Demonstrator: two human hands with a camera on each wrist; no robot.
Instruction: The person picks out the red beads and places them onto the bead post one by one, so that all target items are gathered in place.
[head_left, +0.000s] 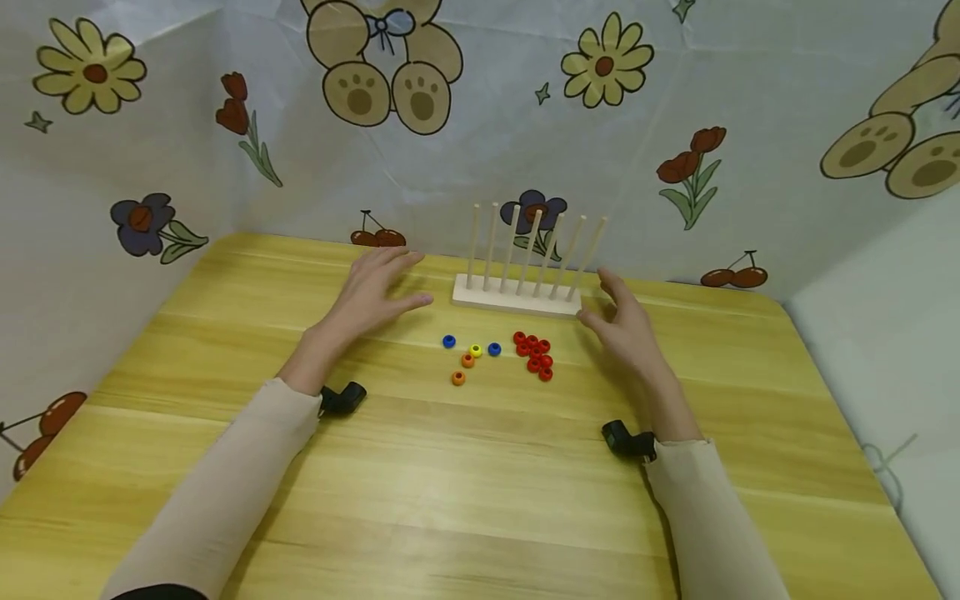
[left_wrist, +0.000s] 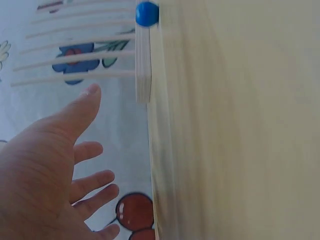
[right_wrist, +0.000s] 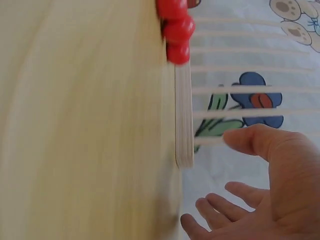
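A pale wooden peg rack [head_left: 517, 297] with a row of several upright pegs stands near the back of the table. My left hand [head_left: 375, 292] hovers left of the rack, fingers spread and holding nothing. At the rack's right end is my right hand [head_left: 622, 325], its thumb close by the base and its fingers loosely extended, with nothing in it. In front of the rack lie several red beads [head_left: 534, 350] in a cluster, two blue beads [head_left: 448, 341], a yellow bead [head_left: 476, 351] and two orange beads [head_left: 467, 360]. No beads sit on the pegs.
The wooden table [head_left: 420, 483] reaches back to a white patterned cloth [head_left: 480, 158] hanging behind the rack. Black wrist cameras [head_left: 343, 399] are strapped to both wrists, over the table surface. A pale cord [head_left: 888, 467] shows beyond the table's right edge.
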